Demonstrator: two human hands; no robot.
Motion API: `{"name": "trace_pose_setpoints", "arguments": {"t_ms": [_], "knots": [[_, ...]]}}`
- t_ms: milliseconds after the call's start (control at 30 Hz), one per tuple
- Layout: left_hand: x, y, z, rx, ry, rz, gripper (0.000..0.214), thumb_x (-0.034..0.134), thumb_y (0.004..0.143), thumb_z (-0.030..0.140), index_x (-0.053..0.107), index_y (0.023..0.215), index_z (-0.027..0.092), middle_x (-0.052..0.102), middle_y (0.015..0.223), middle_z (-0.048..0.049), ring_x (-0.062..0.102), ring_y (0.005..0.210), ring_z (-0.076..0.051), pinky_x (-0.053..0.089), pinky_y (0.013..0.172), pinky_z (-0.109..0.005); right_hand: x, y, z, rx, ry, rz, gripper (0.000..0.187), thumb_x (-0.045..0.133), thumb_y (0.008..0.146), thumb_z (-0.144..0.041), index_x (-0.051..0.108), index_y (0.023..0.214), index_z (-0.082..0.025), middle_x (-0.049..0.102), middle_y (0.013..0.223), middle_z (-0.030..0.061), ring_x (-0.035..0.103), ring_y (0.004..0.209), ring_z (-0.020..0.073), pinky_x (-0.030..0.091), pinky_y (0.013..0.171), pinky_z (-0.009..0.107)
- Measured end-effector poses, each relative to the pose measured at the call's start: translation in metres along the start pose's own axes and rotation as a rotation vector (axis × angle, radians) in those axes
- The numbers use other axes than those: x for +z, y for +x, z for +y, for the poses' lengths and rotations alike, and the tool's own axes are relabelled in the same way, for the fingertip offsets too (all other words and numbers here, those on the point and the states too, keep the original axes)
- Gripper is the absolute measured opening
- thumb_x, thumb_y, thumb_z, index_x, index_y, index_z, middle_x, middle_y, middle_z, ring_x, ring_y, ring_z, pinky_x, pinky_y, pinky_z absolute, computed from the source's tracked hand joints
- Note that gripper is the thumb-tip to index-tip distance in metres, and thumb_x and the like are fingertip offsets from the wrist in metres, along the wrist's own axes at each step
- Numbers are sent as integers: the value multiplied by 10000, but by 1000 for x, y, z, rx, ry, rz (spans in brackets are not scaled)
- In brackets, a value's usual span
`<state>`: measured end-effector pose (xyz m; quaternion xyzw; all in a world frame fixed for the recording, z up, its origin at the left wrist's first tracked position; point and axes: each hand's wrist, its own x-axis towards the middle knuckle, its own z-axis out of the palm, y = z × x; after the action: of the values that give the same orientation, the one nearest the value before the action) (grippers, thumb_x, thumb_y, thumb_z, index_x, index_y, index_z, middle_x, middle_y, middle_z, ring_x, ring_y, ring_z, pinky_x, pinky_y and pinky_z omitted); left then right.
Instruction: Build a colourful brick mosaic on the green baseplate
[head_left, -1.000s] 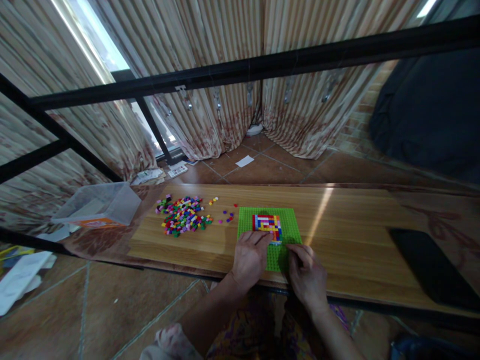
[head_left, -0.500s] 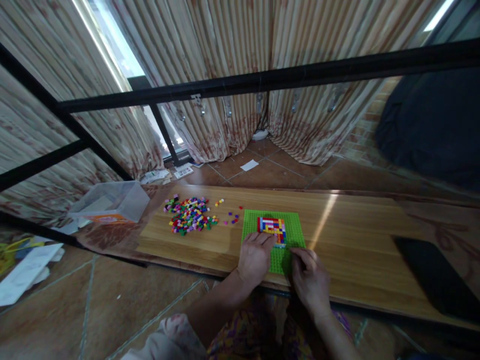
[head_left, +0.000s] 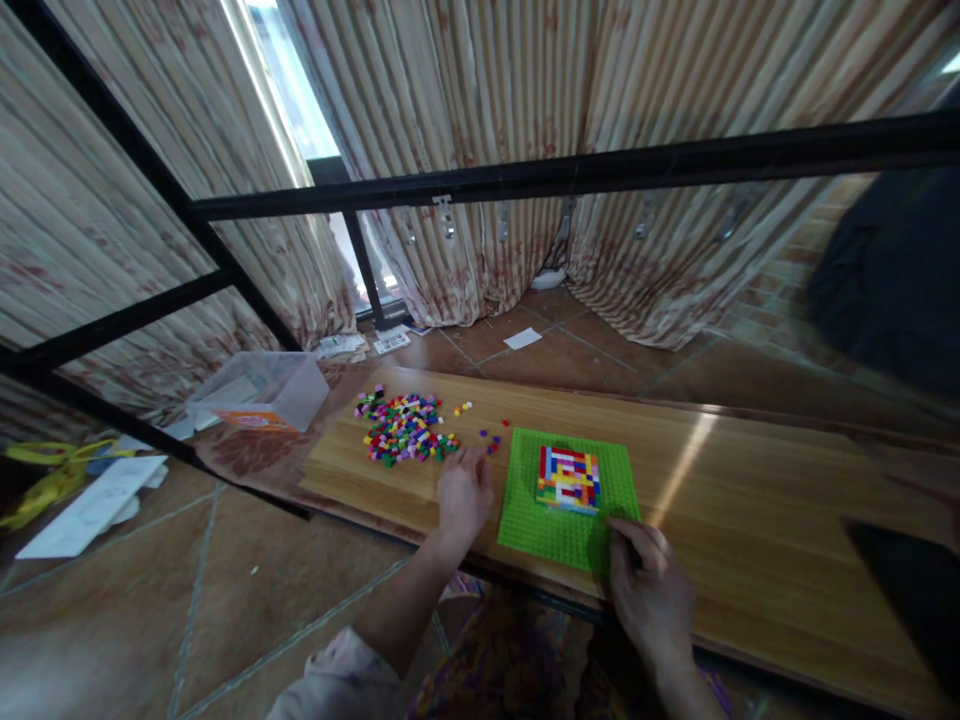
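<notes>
A green baseplate (head_left: 559, 535) lies on the wooden board (head_left: 750, 500), carrying a small block of red, yellow, blue and white bricks (head_left: 568, 477). To its left lies a heap of loose coloured bricks (head_left: 405, 428). My left hand (head_left: 463, 495) hovers palm down over the board between the heap and the plate, fingers loosely apart, holding nothing that I can see. My right hand (head_left: 651, 590) rests at the plate's near right corner, fingers curled onto its edge.
A clear plastic box (head_left: 262, 390) stands left of the board. Several stray bricks (head_left: 491, 437) lie between heap and plate. A black metal frame (head_left: 570, 172) crosses above. A dark flat object (head_left: 911, 590) lies at the board's right end. Papers litter the tiled floor.
My left hand has left the brick block on the plate and moved left toward the loose heap. My right hand stays at the plate's near edge. The camera has swung left.
</notes>
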<state>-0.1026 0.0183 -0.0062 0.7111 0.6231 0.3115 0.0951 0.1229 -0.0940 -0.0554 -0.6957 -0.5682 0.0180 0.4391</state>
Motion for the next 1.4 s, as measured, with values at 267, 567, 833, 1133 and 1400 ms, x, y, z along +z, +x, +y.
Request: {"name": "trace_pose_setpoints", "arguments": {"t_ms": [267, 567, 833, 1133, 1400], "knots": [[8, 21, 0, 30, 119, -78, 185, 604, 866, 135, 699, 1017, 183, 682, 1023, -73, 621, 980, -214, 494, 928, -361, -1, 0, -1, -5, -10, 12, 322, 468, 945, -419, 705, 968, -202, 711, 985, 108, 676, 886, 246, 529, 764, 376], [2, 15, 5, 18, 24, -94, 156, 533, 906, 110, 668, 940, 179, 690, 912, -55, 655, 883, -192, 519, 812, -317, 1, -1, -2, 17, -17, 18, 308, 480, 947, -406, 709, 978, -203, 708, 991, 98, 675, 888, 235, 528, 747, 353], [-8, -27, 56, 241, -378, -260, 152, 558, 918, 132, 674, 957, 223, 722, 941, -14, 686, 888, -145, 532, 806, -249, 1, 1, -7, 8, 10, 5, 260, 477, 948, -323, 699, 990, -193, 699, 985, 97, 663, 901, 219, 535, 784, 352], [7, -30, 74, 367, -173, -276, 142, 543, 945, 171, 658, 1011, 220, 713, 990, -17, 671, 918, -165, 546, 831, -280, 2, 2, -9, -15, -5, 8, 246, 469, 947, -279, 695, 994, -191, 693, 974, 92, 651, 886, 216, 539, 766, 351], [12, -24, 83, 376, -30, -304, 106, 573, 939, 206, 637, 1022, 222, 718, 1010, -12, 668, 914, -175, 546, 814, -289, 0, 3, -12, -24, 7, 19, 240, 473, 948, -262, 696, 992, -185, 690, 964, 92, 650, 889, 216, 537, 778, 351]]}}
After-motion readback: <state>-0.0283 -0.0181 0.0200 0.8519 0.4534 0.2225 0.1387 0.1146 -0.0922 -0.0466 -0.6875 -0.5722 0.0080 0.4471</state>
